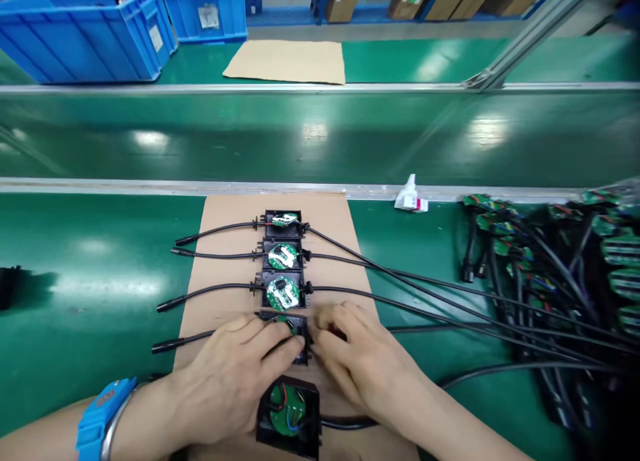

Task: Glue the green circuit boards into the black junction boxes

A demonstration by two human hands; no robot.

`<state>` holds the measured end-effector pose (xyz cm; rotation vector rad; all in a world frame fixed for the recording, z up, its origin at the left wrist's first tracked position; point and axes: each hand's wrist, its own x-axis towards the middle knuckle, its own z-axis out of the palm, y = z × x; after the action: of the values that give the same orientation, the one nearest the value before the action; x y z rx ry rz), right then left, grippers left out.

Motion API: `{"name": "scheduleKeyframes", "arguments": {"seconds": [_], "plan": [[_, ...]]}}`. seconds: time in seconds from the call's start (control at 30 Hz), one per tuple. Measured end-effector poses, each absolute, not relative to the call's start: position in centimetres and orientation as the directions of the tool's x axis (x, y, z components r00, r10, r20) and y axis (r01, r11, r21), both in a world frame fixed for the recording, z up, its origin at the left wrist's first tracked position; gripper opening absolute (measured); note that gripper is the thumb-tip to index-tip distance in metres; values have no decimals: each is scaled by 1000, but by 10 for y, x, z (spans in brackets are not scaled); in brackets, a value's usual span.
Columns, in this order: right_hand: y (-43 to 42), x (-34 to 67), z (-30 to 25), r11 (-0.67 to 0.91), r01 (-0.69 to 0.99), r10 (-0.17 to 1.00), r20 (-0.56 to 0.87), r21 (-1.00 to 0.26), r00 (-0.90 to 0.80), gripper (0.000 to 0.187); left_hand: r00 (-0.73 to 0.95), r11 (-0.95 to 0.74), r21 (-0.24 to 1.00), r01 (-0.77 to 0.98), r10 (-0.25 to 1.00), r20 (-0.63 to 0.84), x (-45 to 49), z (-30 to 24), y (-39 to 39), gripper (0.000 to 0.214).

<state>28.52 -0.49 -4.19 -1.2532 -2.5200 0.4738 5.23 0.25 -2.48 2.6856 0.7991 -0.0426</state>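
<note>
Several open black plastic boxes stand in a column on a cardboard sheet (225, 221), with green circuit boards and black cables in them. My left hand (240, 374) is closed over one black box (299, 328), its fingers lying across the near left part. At that box's right edge, my right hand (357, 361) has its fingers curled where a black cable (420, 328) enters; the fingertips are partly hidden. Closest to me is another box (314, 414), tilted, with red and blue wires on its round board (287, 410). Farther away, a third box (283, 291) holds a white-patched board.
At right lies a heap of cables with circuit boards (540, 248). A small white bottle (411, 198) rests by the metal rail. Blue bins (90, 34) and a cardboard piece (290, 61) are on the far green surface. A black part (9, 286) sits at left.
</note>
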Motion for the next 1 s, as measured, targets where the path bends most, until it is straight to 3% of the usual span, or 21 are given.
{"name": "scheduleKeyframes", "arguments": {"seconds": [0.2, 0.4, 0.53, 0.63, 0.77, 0.9, 1.0], "plan": [[-2, 287, -43, 490, 630, 838, 126, -603, -531, 22, 866, -845, 192, 498, 478, -146, 54, -28, 0, 62], [1, 281, -53, 506, 582, 822, 152, -637, -548, 21, 892, -891, 106, 442, 422, -164, 62, -25, 0, 44], [-1, 284, -47, 533, 578, 802, 152, -618, -577, 23, 881, -865, 174, 471, 449, -151, 62, -19, -1, 46], [4, 291, -33, 541, 566, 776, 110, -622, -621, 19, 876, -843, 271, 465, 482, -3, 53, -14, 2, 42], [28, 299, -25, 539, 634, 825, 195, -555, -530, 14, 695, -693, 370, 619, 702, 153, 33, -13, 28, 34], [46, 299, -38, 516, 728, 853, 194, -451, -484, 11, 607, -572, 399, 717, 793, 46, 23, -22, 58, 12], [36, 300, -38, 536, 694, 835, 181, -481, -519, 16, 620, -545, 512, 665, 784, 29, 19, -26, 59, 14]]}}
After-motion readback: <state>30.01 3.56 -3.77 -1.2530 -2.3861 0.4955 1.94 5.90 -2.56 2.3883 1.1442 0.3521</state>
